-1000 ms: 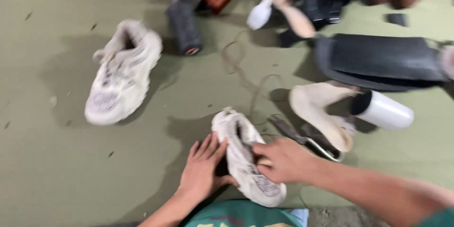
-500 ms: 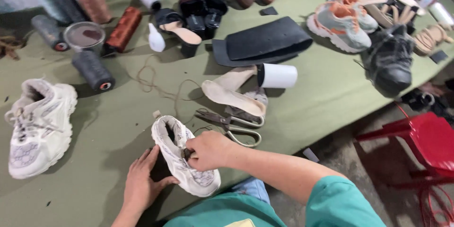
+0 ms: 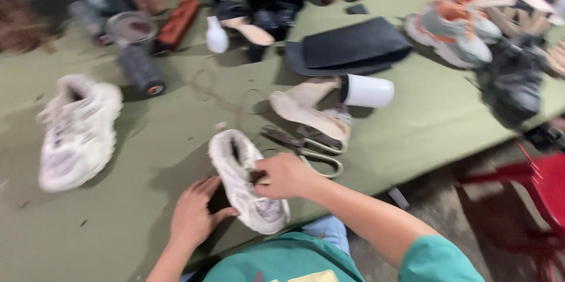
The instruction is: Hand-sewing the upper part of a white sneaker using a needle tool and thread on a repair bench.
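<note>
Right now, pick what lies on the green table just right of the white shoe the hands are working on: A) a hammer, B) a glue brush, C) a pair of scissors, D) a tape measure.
C: a pair of scissors with pale looped handles lies beside the white shoe, which the left hand steadies and the right hand grips on the table.

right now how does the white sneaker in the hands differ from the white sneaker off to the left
The held sneaker is gripped by both the left hand and the right hand at the table's near edge; the left sneaker lies alone, untouched, farther along the green table. Both are white, chunky and point toward the person.
</note>
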